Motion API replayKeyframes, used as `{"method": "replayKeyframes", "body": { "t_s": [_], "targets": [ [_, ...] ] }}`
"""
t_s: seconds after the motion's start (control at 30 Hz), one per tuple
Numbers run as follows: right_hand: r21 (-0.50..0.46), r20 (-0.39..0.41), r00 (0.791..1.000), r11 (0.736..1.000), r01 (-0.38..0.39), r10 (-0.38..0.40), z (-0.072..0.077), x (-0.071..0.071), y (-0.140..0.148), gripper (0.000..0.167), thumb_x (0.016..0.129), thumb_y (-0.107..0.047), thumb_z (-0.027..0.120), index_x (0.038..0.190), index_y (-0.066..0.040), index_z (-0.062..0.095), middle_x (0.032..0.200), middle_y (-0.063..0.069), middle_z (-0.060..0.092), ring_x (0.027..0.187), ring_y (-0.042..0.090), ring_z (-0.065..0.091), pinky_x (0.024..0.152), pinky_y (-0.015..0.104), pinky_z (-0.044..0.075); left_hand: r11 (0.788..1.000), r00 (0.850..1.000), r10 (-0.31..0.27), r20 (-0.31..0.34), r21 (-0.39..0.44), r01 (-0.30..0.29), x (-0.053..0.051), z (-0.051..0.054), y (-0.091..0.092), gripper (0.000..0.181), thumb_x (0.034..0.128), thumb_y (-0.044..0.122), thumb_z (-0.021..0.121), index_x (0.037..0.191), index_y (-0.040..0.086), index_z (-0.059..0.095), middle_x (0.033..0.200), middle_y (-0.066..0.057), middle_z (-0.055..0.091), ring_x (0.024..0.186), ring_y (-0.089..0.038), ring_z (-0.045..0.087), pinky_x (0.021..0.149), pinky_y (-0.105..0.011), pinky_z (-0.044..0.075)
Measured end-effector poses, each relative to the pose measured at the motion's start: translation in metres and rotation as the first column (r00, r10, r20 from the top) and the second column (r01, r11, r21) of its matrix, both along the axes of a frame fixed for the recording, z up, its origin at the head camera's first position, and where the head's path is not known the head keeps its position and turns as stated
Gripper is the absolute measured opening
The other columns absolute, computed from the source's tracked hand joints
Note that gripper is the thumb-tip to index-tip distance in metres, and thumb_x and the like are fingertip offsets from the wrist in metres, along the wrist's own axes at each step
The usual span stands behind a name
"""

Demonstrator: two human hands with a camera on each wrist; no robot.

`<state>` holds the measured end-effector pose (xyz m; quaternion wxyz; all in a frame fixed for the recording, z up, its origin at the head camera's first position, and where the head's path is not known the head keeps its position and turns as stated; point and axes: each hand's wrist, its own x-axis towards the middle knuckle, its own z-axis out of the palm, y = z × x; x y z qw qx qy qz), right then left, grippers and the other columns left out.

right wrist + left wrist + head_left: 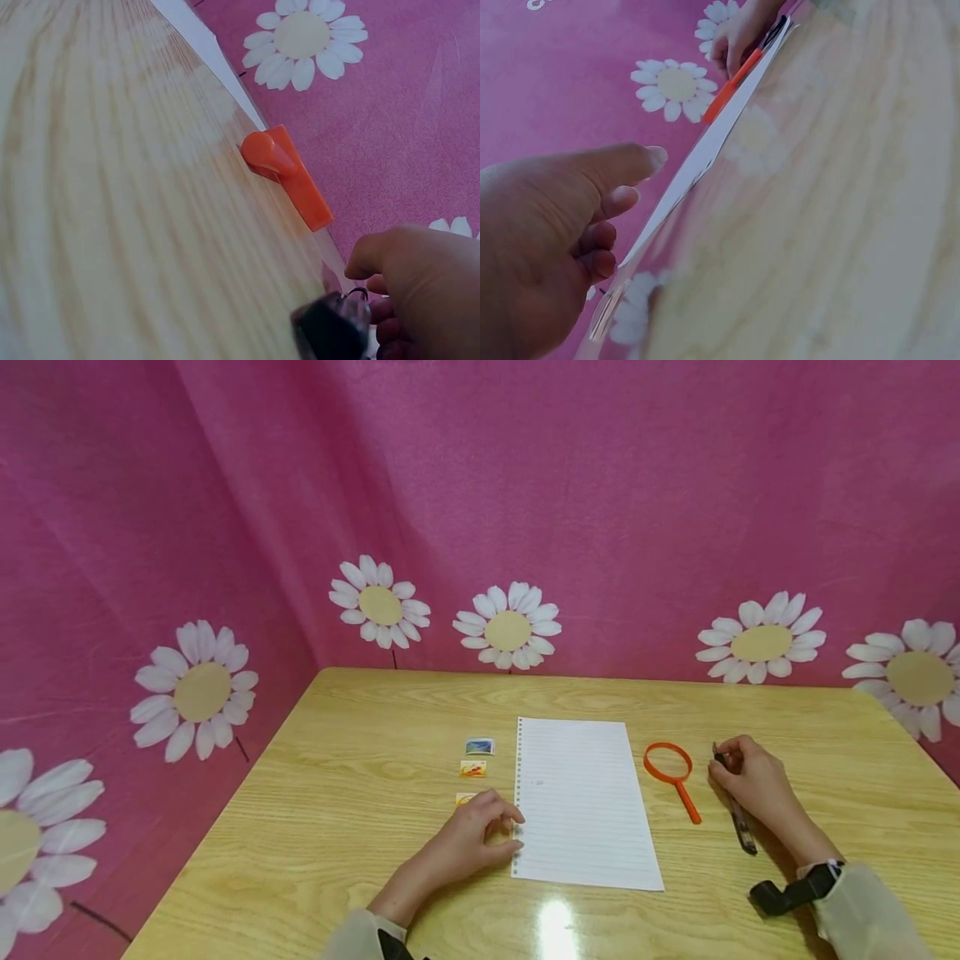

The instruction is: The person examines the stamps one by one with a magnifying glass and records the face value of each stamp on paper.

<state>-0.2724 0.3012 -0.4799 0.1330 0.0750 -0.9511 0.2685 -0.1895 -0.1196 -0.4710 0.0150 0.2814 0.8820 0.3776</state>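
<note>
My right hand (757, 781) has its thumb and fingertips curled around the far end of a slim dark pen-like object (739, 822), which slants toward me; its exact kind is unclear. To its left lies an orange magnifying glass (688, 802), handle nearest me. My left hand (474, 839) rests at the left edge of a lined sheet of paper (581, 802), thumb and index apart with nothing between them. Left of the sheet are small stamp-like pictures: a blue one (480, 747), a yellow-red one (472, 769), and a yellow one (463, 798) partly hidden behind my left hand.
Everything lies on a pale wooden table (360, 760). A pink curtain (585, 510) with daisies hangs behind its far edge and along the left. The sheet has punched holes down its left side and a small handwritten mark. A dark strap (798, 889) circles my right wrist.
</note>
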Motion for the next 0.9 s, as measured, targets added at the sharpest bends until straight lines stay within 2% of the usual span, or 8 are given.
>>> {"method": "replayKeyframes", "body": {
  "t_s": [0.23,0.4,0.57,0.73,0.9],
  "targets": [
    [0.017,-0.018,1.0,1.0,-0.004,0.004,-0.0014,-0.0025,0.0011,0.024,0.089,-0.009,0.065,0.106,0.005,0.056,0.081,0.013,0.058,0.069,0.019,0.05,0.062,0.032,0.043,0.997,0.997,-0.055,0.049,-0.046,0.057,0.0032,-0.0022,0.0037,0.023,0.0851,0.023,0.076,0.104,0.016,0.067,0.093,0.005,0.057,0.087,-0.001,0.05,0.082,-0.017,0.044],
    [0.01,-0.007,1.0,1.0,0.003,-0.003,-0.0016,-0.0011,0.0004,0.024,0.089,-0.007,0.064,0.107,0.006,0.055,0.081,0.014,0.057,0.069,0.021,0.051,0.063,0.033,0.043,0.993,0.996,-0.076,0.038,-0.085,0.079,0.0036,-0.0038,0.0038,0.022,0.0855,0.024,0.076,0.104,0.017,0.067,0.092,0.005,0.056,0.086,-0.001,0.048,0.082,-0.017,0.043],
    [-0.003,0.006,1.0,1.0,0.024,-0.024,0.0003,0.0003,-0.0001,0.026,0.089,-0.007,0.063,0.106,0.008,0.051,0.081,0.015,0.055,0.069,0.021,0.05,0.06,0.028,0.041,0.99,0.996,-0.086,0.022,-0.109,0.088,0.003,-0.0024,0.0038,0.022,0.0858,0.025,0.076,0.104,0.017,0.067,0.092,0.006,0.056,0.086,-0.001,0.047,0.082,-0.017,0.042],
    [-0.025,-0.007,0.999,0.999,0.031,-0.032,0.0012,0.002,0.0008,0.031,0.088,-0.006,0.063,0.108,0.007,0.042,0.08,0.014,0.056,0.063,0.013,0.045,0.054,0.024,0.036,0.989,0.996,-0.088,0.028,-0.118,0.09,0.0031,-0.0024,0.0039,0.021,0.0867,0.026,0.075,0.104,0.017,0.067,0.092,0.006,0.056,0.086,-0.001,0.047,0.083,-0.016,0.042],
    [-0.016,-0.078,0.997,1.0,-0.011,0.01,0.0034,0.0021,0.0021,0.033,0.088,-0.002,0.064,0.11,0.003,0.039,0.075,0.012,0.058,0.056,0.004,0.04,0.051,0.023,0.035,0.989,0.996,-0.086,0.028,-0.121,0.088,0.0029,-0.0036,0.0038,0.022,0.0868,0.027,0.075,0.105,0.017,0.067,0.093,0.006,0.056,0.086,0.0,0.047,0.083,-0.017,0.042]
  ]
}}
